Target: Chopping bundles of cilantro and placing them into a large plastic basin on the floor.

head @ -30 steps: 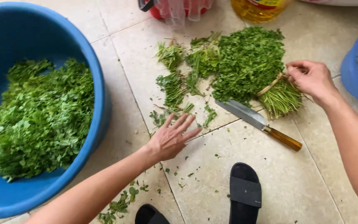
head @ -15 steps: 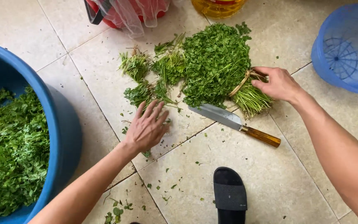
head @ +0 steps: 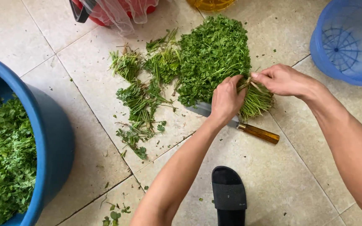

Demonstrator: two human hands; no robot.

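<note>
A big bunch of green leafy herbs [head: 212,54] lies on the tiled floor, its stems tied with a straw band near the cut ends [head: 256,100]. My left hand [head: 226,99] grips the bunch just beside that band. My right hand [head: 283,79] pinches the band at the stem end with its fingertips. A knife with a wooden handle [head: 258,133] lies on the floor under the bunch, its blade partly hidden by my left hand. Smaller loose tufts of herbs [head: 141,94] are scattered to the left.
A large blue basin [head: 51,138] holding chopped greens stands at the left. A blue plastic basket [head: 344,42] sits at the top right, a red container with netting [head: 114,10] at the top. A black sandal [head: 229,194] is near the bottom edge.
My left hand has moved right from the bare floor onto the bunch and taken hold of it. The view has shifted right, leaving less of the basin in sight.
</note>
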